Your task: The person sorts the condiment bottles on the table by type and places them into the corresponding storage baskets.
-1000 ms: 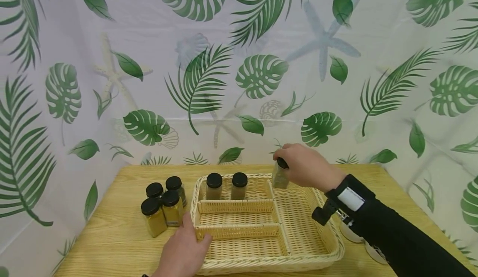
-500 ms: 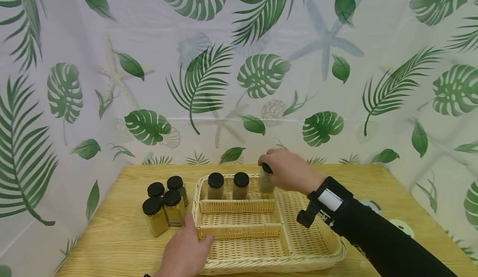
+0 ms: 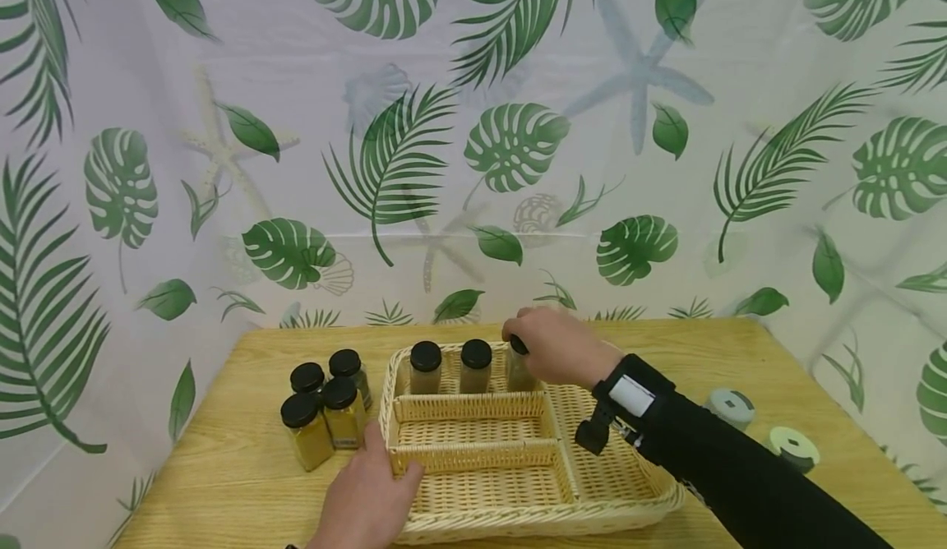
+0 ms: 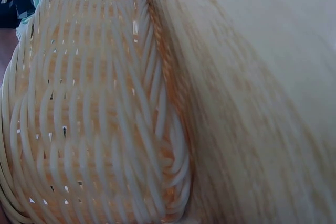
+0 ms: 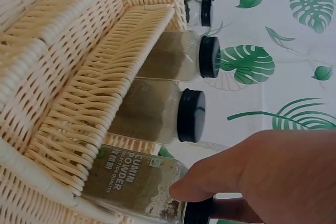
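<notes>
My right hand (image 3: 564,348) pinches a glass spice jar (image 3: 520,371) near its black lid. In the right wrist view the jar's label reads cumin powder (image 5: 123,171), and its base is hidden behind a woven divider. The jar stands in the back left compartment of a wicker basket (image 3: 533,524), at the right end of a row. Two similar jars, one in the middle (image 3: 475,366) and one at the left (image 3: 425,368), share that compartment. My left hand (image 3: 367,487) grips the basket's left rim, thumb over the edge; the left wrist view shows the woven outer wall (image 4: 89,103).
Left of the basket stand several black-lidded jars, including a yellow one (image 3: 307,434), on the wooden table (image 3: 214,450). Two round pale objects, an upper one (image 3: 731,408) and a lower one (image 3: 794,448), lie right of the basket. A leaf-print cloth (image 3: 444,163) hangs behind.
My right hand has carried the cumin jar leftward and down, from over the divider into the back left compartment beside the other two. My left hand stays on the basket rim.
</notes>
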Action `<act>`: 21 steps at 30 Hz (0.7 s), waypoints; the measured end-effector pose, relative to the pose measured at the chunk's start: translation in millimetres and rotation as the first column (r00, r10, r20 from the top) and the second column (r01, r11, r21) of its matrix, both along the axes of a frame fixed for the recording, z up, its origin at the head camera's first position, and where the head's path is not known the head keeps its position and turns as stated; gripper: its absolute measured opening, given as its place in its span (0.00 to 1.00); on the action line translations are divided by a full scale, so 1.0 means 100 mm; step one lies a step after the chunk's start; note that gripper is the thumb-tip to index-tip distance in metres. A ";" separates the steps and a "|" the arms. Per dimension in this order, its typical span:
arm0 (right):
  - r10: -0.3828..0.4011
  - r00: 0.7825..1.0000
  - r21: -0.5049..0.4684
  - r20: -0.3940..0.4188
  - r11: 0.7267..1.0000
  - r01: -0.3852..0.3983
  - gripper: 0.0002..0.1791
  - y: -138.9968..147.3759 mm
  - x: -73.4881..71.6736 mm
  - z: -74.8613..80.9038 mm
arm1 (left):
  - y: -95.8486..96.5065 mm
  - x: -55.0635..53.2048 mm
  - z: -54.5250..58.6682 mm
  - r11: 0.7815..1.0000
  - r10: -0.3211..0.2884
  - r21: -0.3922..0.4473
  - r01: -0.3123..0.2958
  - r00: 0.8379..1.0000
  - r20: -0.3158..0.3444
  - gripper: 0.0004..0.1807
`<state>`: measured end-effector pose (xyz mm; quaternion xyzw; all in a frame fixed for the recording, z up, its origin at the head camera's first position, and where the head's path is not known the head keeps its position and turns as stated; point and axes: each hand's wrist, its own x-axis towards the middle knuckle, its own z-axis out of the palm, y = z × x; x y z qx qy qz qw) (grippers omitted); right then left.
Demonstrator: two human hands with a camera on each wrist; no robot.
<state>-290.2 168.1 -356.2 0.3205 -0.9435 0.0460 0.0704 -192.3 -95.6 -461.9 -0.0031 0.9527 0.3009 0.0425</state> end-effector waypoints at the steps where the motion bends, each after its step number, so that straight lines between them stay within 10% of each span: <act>1: -0.001 1.000 -0.001 0.005 1.000 0.001 0.14 -0.01 -0.01 -0.02 | 0.00 0.00 0.00 1.000 0.000 0.002 0.000 1.000 0.003 0.43; 21: -0.061 0.995 0.040 0.084 0.998 0.057 0.17 -0.09 -0.01 -0.22 | 0.01 0.00 0.00 1.000 0.009 -0.003 -0.009 1.000 -0.007 0.44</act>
